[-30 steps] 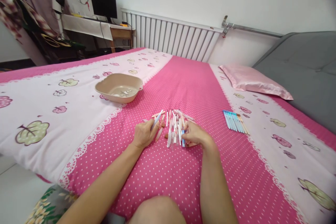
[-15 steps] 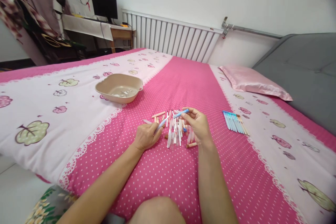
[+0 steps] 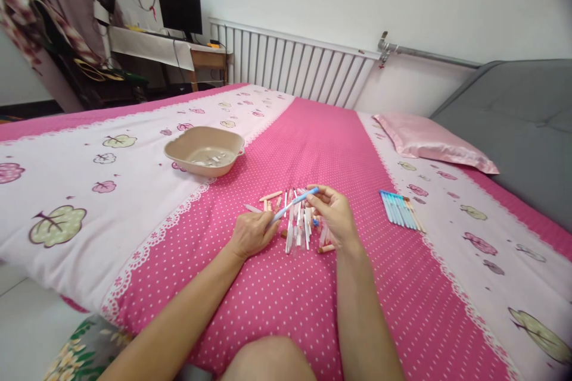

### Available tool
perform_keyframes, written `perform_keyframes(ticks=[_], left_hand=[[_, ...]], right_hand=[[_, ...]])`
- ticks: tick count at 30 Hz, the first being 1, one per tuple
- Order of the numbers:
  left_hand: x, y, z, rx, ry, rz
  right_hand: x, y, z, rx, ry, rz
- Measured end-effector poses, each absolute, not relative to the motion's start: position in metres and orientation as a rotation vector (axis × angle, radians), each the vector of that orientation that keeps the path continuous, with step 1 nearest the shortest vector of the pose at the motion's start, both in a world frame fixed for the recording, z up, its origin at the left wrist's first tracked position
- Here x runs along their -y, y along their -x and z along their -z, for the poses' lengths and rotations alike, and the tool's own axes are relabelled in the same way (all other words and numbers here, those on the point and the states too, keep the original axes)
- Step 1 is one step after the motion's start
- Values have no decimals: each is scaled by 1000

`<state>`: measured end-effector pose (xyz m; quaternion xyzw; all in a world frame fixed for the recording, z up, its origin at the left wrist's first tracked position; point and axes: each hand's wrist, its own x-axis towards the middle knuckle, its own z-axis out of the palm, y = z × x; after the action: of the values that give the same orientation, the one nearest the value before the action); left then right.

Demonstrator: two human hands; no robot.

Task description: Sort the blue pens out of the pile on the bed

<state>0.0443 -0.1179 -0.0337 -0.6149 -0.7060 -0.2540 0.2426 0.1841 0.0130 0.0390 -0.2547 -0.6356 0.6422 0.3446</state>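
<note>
Blue plastic tube: pinched between the thumb and fingertips of my right grip, which is closed to the tube's thickness. Light-blue pen barrel: clasped in my left grip, fingers folded around it, its narrow end pointing far right. Tube and barrel lie in one slanting line above the pile, ends meeting or nearly so; I cannot tell how far one enters the other.

Pile of pen parts: spread on the bed below and between my two grips. Contents: white and clear thin tubes, beige tubes, a small blue piece beside my right grip, and a beige tube with a brown end at the near right of the pile.

Row of pens: to the right, well apart from the pile, laid side by side; light-blue ones on the left, beige ones on the right. Beige basin: far left of the pile, upright on the bed, small pale pieces on its bottom. Pink pillow: far right.
</note>
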Motion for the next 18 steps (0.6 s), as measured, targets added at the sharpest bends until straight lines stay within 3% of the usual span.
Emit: perform_keyframes(ticks=[18], left_hand=[[120,-43,34,1889,1661,721]], right_hand=[[-1,-173,-38,1737,627,-1687]])
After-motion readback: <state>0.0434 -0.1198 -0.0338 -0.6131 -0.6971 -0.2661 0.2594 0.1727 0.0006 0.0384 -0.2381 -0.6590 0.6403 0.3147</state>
